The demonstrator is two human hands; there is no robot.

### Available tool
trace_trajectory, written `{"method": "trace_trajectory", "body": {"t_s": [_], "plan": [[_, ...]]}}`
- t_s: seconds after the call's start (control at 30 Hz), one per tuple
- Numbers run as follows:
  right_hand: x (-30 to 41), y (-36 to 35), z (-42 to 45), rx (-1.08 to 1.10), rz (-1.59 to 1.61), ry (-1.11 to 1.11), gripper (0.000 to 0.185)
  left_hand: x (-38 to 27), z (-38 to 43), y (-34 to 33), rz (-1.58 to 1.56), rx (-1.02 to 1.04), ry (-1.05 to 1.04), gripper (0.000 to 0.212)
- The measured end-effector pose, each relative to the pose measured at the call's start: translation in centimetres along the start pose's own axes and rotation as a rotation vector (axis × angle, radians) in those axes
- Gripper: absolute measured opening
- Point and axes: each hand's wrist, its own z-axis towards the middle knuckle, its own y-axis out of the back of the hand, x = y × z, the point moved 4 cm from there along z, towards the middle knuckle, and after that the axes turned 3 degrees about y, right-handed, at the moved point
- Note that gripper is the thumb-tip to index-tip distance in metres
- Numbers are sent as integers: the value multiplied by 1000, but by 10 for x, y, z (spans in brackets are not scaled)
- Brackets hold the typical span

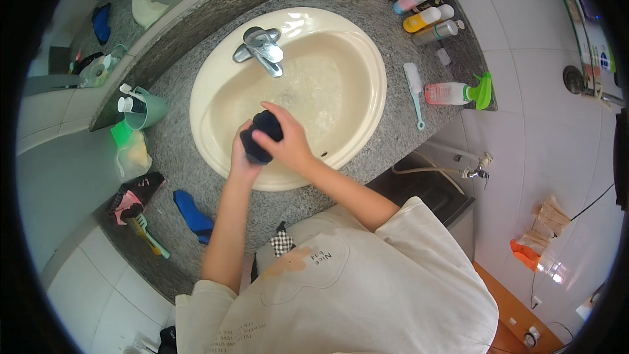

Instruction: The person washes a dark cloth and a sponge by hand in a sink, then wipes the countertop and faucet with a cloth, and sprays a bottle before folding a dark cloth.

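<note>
Over the near left part of an oval cream washbasin [374,123], both hands hold a bunched dark navy cloth [267,125], perhaps a sock. My left hand [242,157] cups it from the left and below. From the right, my right hand [290,140] presses on it with the thumb across its front. The basin holds shallow, rippled water [314,93]. A chrome tap [263,49] stands at the basin's back left. On the counter left of my left forearm lies a blue sock [194,216].
Grey stone counter [172,157] surrounds the basin. At left are a green cup [150,110], a mesh soap bag [135,157], a black-and-pink cloth item [137,194] and combs [152,238]. Rightward lie a brush [414,88], a spray bottle [447,93] and several toiletry bottles [422,19].
</note>
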Motion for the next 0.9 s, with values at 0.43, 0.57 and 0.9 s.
{"method": "trace_trajectory", "body": {"t_s": [0.43, 0.57, 0.9], "plan": [[-3, -29, -4, -236, 8, 28, 21, 4, 29, 0, -211, 38, -125, 37], [-9, -30, 7, -319, 144, 51, 22, 9, 49, 31, -80, -75, -220, 32], [-55, 28, -13, 9, 570, -579, 14, -28, -3, 22, 1329, -289, -660, 34]]}}
